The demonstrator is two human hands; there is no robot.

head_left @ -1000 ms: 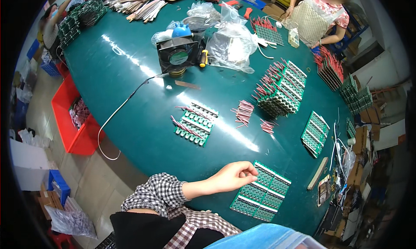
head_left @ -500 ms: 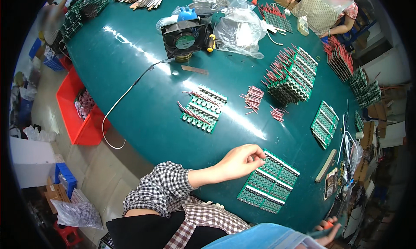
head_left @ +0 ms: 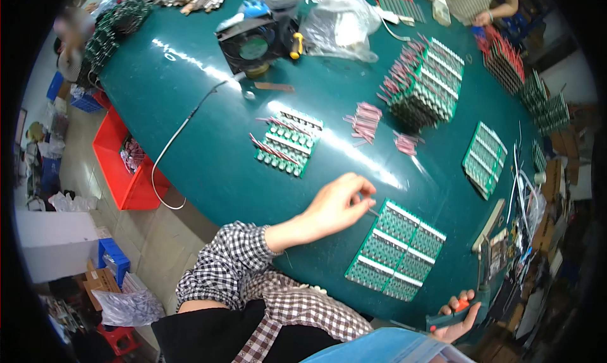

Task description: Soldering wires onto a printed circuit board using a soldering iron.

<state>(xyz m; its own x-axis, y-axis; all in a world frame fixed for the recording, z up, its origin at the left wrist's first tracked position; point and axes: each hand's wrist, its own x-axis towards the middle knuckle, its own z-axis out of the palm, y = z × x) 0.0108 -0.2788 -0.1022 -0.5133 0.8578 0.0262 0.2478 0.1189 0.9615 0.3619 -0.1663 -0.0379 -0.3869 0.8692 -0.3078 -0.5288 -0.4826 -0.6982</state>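
Note:
My left hand (head_left: 338, 205) is closed in a pinch just off the far left corner of a green circuit board panel (head_left: 397, 252). From its fingertips a thin, dark, wire-like piece (head_left: 374, 212) sticks out toward that corner. At the lower right, my right hand (head_left: 456, 319) is wrapped round a dark green pistol-shaped tool (head_left: 482, 296) with an orange trigger, apparently a soldering gun. Beyond my left hand lies another board (head_left: 291, 141) with white parts and red wires on it. Two bundles of short red wires (head_left: 365, 123) rest to its right.
A tall stack of boards (head_left: 430, 85) with red wires stands at the far right. More boards (head_left: 485, 159) lie near the right edge. A black fan (head_left: 253, 45), a yellow-handled screwdriver (head_left: 296, 45) and plastic bags (head_left: 341, 28) occupy the far side. Another person's arm (head_left: 496, 12) shows there.
My right hand has come up further into view with the green tool. My left hand has drawn slightly left, off the panel's corner. The whole view has shifted a little.

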